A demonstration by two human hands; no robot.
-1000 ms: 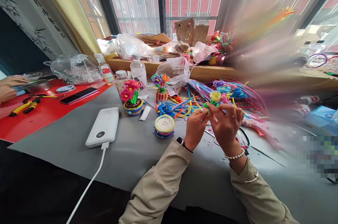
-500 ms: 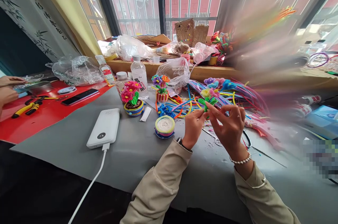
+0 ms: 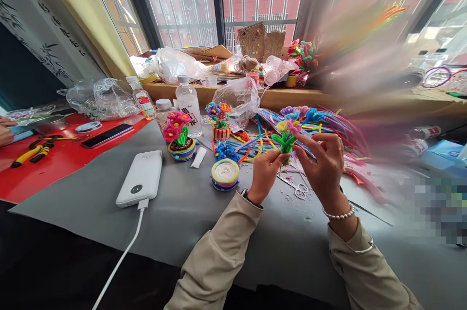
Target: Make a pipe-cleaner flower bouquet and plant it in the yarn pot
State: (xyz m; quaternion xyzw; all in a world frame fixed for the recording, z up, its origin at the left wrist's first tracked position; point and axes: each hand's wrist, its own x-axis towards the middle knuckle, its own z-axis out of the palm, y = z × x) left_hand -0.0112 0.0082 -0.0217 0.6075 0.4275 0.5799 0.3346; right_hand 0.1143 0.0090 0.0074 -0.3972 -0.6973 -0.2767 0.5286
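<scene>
Holding a small bunch of pipe-cleaner flowers (image 3: 286, 134) above the grey worktop (image 3: 189, 212), the person pinched its green stem between both hands: the left hand (image 3: 265, 170) had its fingers closed on the lower stem, and the right hand (image 3: 323, 164) had thumb and forefinger closed just under the green leaves. By the look of it, the yellow and pink blooms and the leaves were already made and gathered, while the stem end seemed unfinished. The striped cup with white filling (image 3: 225, 174) sat empty of flowers near the left hand. Two finished potted flower pieces (image 3: 178, 136) stood further back, beside a water bottle (image 3: 188, 103). Loose pipe cleaners (image 3: 328, 122) lay behind the hands, small scissors (image 3: 299, 189) below them, and a white power bank (image 3: 140, 178) to the left. Compared with half a second earlier, the bunch had come slightly lower and more upright, and the hands had drawn closer together around the stem.
</scene>
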